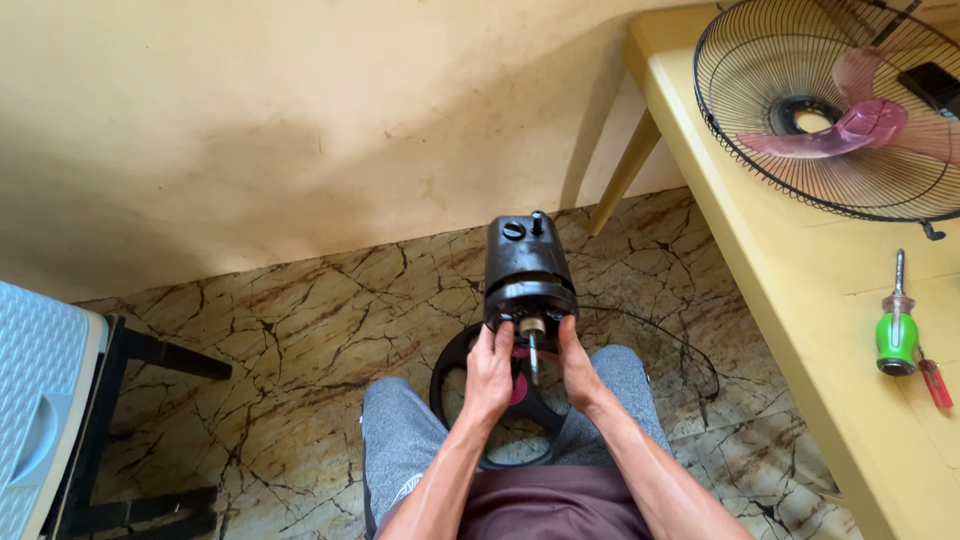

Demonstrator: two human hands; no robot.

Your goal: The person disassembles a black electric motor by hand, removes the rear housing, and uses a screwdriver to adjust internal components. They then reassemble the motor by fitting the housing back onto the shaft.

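We hold the fan motor point(528, 275) between our hands, left hand point(490, 372) and right hand point(578, 368); a screwdriver point(897, 325) lies on the table point(790, 270) to the right, the fan guard point(835, 105) behind it.

Free room & obstacles, head view.
Both hands (left hand point(489, 372), right hand point(578, 368)) flank the shaft side of the black motor housing point(527, 272); the round fan base point(462, 360) & knees close in below. Open floor point(290, 320) lies to the left & beyond, up to the wall point(300, 110). Right: cable point(680, 345) loops on the floor, then bench point(800, 290) edge blocks; fan guard point(830, 105) & green screwdriver point(897, 335) take up its top. Far left: stool point(45, 400).
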